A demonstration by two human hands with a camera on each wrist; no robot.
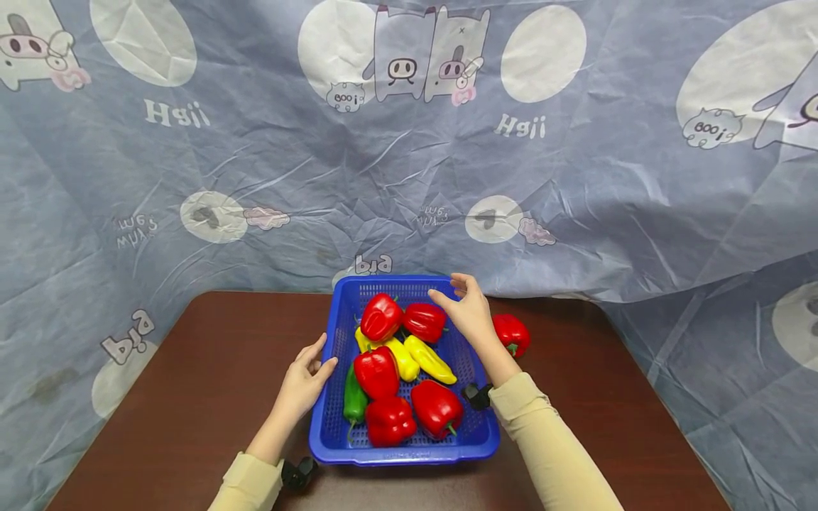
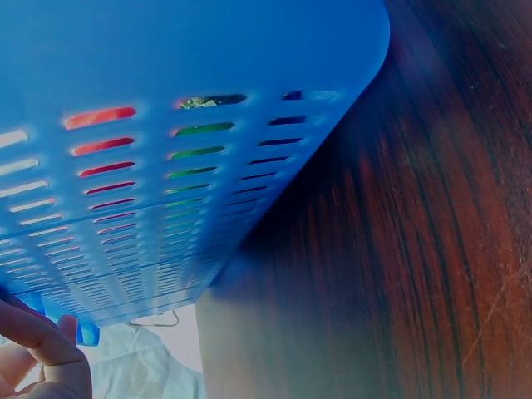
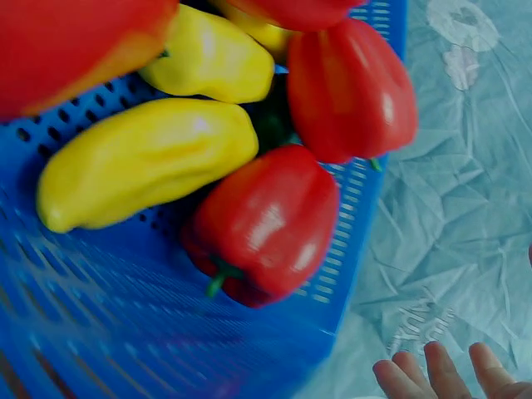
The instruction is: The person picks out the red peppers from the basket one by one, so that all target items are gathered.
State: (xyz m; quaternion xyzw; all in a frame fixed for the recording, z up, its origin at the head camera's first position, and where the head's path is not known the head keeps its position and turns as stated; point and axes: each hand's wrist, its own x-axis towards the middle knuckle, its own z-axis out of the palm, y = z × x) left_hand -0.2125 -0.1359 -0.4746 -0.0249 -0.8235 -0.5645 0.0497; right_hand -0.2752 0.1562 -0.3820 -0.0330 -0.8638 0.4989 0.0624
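Observation:
A blue plastic basket with slotted walls holds several red bell peppers, yellow peppers and a long green pepper. My left hand holds the basket's left rim, its thumb over the edge; in the left wrist view its curled fingers show at the lower left beside the wall. Over the far right corner of the basket, my right hand has thumb and fingers spread with nothing between them. A red bell pepper lies in that corner, near the hand.
Outside the basket, another red bell pepper lies on the dark brown table, just right of my right wrist. A grey-blue cloth with cartoon prints hangs behind the table's far edge. Black wrist devices sit at both cuffs.

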